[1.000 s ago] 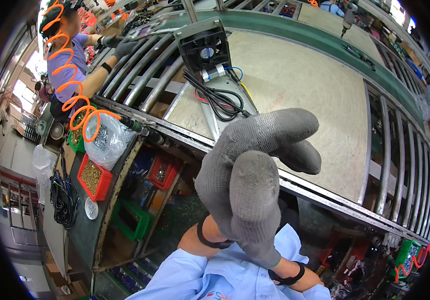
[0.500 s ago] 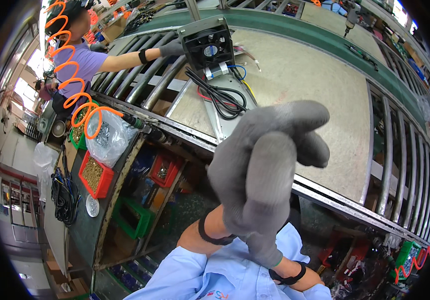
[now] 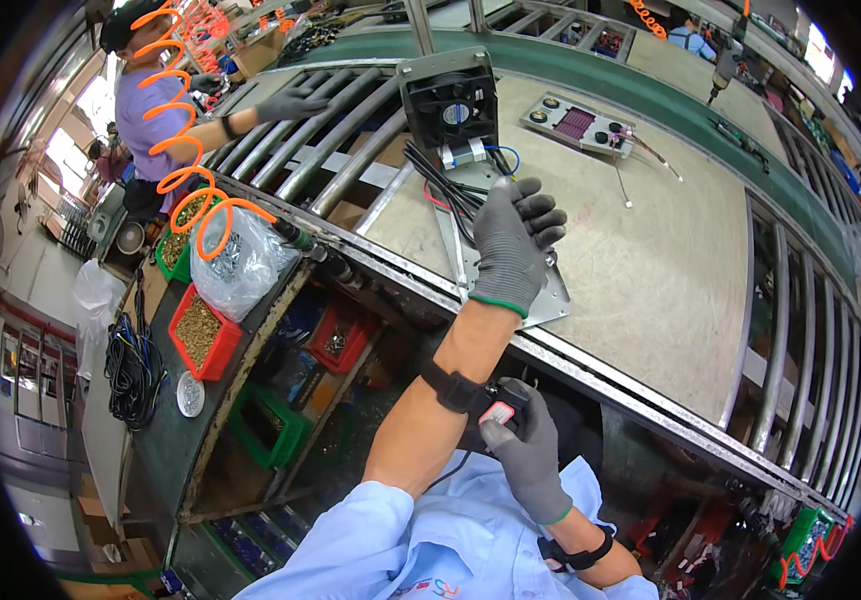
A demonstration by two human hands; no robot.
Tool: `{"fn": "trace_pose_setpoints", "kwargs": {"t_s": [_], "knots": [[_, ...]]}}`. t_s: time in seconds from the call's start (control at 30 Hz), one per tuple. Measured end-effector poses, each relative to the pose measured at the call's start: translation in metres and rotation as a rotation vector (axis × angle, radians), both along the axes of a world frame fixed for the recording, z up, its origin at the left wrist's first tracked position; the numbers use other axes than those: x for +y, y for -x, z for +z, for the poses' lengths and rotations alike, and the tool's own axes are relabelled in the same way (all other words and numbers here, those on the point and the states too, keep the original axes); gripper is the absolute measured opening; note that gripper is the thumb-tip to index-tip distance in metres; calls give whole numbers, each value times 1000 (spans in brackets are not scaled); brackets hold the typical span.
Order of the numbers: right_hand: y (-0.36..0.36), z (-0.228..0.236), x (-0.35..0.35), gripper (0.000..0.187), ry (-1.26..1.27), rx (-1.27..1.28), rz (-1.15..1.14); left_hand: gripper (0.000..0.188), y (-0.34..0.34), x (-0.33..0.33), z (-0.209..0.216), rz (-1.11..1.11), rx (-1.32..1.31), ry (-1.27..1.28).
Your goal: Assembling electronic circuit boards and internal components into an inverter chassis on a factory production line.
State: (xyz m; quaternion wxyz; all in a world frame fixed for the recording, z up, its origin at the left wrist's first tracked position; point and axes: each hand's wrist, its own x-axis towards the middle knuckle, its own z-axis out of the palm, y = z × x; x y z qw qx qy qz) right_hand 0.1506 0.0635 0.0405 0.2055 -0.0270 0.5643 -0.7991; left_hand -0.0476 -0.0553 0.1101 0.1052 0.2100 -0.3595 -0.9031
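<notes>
My left hand point(image 3: 517, 240), in a grey knit glove, reaches over the bench with fingers slightly curled and apart, holding nothing visible. It is above a metal plate point(image 3: 548, 303) and beside a bundle of black cable point(image 3: 441, 185). Just beyond stands a black cooling fan in a square metal frame point(image 3: 451, 105), a silver block and coloured wires at its foot. Lower down, my gloved right hand point(image 3: 531, 455) closes on a small black box point(image 3: 511, 396) with a pale label, at the strap on my left wrist. A thin dark cord shows below this box.
A plate with a purple panel and wires point(image 3: 579, 125) lies right of the fan. Rollers point(image 3: 351, 130) flank the bench board. At left, a co-worker's gloved hand point(image 3: 291, 103) is over the rollers. An orange coiled hose point(image 3: 186, 150) hangs above a red screw bin point(image 3: 201, 335).
My hands, together close to the camera before, have parted: the left stretches forward, the right is at my left wrist. The co-worker's hand has left the fan. The purple-panelled plate now shows.
</notes>
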Motion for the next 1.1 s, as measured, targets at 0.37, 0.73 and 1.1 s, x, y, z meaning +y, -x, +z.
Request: {"fn": "trace_pose_setpoints", "kwargs": {"t_s": [0.37,0.73,1.1], "knots": [[2,-8,-1,47,72,-155,-39,38,6,-1,-40,5,-23,-75],[1,-9,0,44,180,-238,-56,33,-9,10,-44,72,59,254],[-14,-8,-5,43,-82,-17,31,39,-19,4,-36,28,166,455]]}}
